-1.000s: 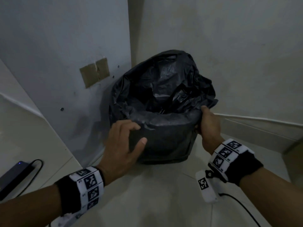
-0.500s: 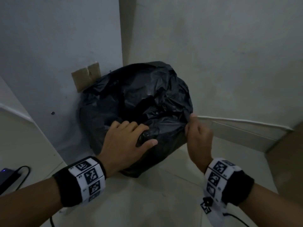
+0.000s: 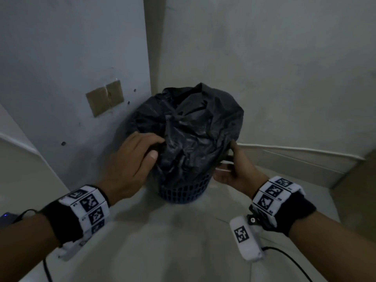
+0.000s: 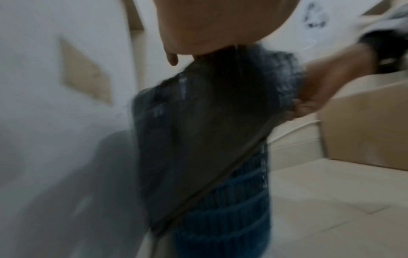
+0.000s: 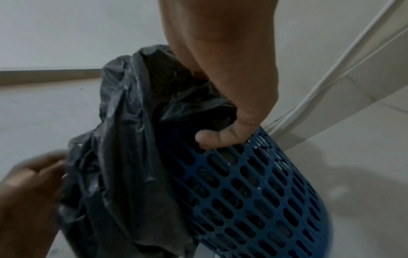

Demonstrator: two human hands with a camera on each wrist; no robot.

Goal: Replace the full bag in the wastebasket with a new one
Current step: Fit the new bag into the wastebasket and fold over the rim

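A black bin bag (image 3: pixel 195 135) bulges out of a blue slotted wastebasket (image 3: pixel 185 190) that stands on the floor in a wall corner. The bag's top is bunched together and its skirt hangs over the basket's upper part. My left hand (image 3: pixel 156 147) grips the bag's left side, fingers curled over the plastic and thumb pressed against it. My right hand (image 3: pixel 227 159) pinches the bag's edge on the right. In the right wrist view its fingers (image 5: pixel 212 139) curl into the bag (image 5: pixel 132 139) at the basket's rim (image 5: pixel 260 139). The left wrist view is blurred; the bag (image 4: pixel 198 122) drapes over the basket (image 4: pixel 232 200).
Two walls meet just behind the basket. Brown patches (image 3: pixel 104 100) are stuck on the left wall. A baseboard (image 3: pixel 295 159) runs along the right wall, with a brown panel (image 3: pixel 362 174) at the far right. A dark device with a blue light (image 3: pixel 6 217) lies at the left edge.
The bag's open mouth has been gathered shut and lifted off the rim, baring the blue basket's lower part. Both hands stayed on the bag's sides. The head view has pulled back.
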